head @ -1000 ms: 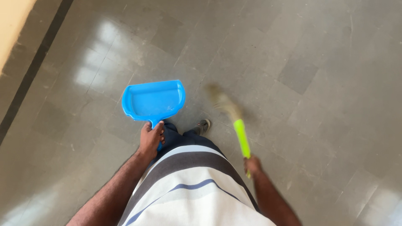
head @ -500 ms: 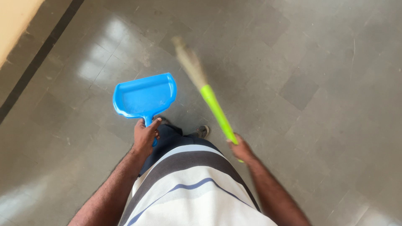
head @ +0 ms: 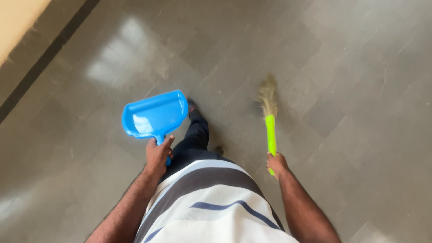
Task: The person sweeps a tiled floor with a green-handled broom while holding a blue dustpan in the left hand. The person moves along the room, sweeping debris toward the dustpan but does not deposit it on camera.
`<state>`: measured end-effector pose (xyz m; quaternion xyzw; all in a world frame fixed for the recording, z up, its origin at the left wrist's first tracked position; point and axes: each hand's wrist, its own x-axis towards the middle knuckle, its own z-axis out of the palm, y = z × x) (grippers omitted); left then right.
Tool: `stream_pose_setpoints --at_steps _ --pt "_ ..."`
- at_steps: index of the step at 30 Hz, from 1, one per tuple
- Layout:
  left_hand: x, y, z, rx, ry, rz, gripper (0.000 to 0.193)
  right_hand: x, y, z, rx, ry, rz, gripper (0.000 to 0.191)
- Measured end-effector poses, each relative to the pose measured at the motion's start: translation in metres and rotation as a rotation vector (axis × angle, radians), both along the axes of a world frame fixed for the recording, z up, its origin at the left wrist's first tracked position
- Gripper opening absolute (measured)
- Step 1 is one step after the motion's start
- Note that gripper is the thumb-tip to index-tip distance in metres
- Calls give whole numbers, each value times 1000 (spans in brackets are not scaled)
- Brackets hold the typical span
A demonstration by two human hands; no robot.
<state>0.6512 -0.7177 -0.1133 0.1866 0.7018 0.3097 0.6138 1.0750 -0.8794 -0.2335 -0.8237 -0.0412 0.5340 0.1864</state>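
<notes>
A grey tiled floor (head: 342, 90) with a dull sheen fills the view, with a dark strip (head: 49, 54) running diagonally along a pale cream wall base (head: 18, 18) at the upper left.

The right hand (head: 276, 164) is closed around the lower end of the broom (head: 270, 121), gripping its bright green handle. From that grip the handle runs almost straight up and away from the body, and the tan bristle head fans out at the far end, pointing forward, low over the tiles; whether it touches them cannot be told. The broom's long axis lies nearly in line with the forearm behind the grip.

The left hand (head: 158, 154) is wrapped tightly around the short stem of the blue dustpan (head: 155, 114). Ahead of that grip the pan widens, its open lip pointing forward and slightly right, its hollow side facing up. It looks carried above the floor rather than set down.

Between the two grips a dark trouser leg and shoe (head: 198, 126) step forward, and below them is a striped white, grey and blue shirt (head: 211, 202).

To sweep well from here, I judge that the bristles should stay flat and low, with short strokes drawn towards the pan's lip, and that the pan should rest flush on the tiles so nothing slips under it.
</notes>
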Motion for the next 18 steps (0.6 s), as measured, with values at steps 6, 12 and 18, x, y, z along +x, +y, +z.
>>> stream_pose_setpoints --at_steps 6,12,18 --pt "11 103 -8 -5 -81 -58 28 -14 80 68 54 -96 295 36" --pt "23 205 8 33 -185 -125 25 -109 216 73 93 301 242 39" --pt "2 252 13 81 -212 -100 25 -121 316 47 -17 350 259 39"
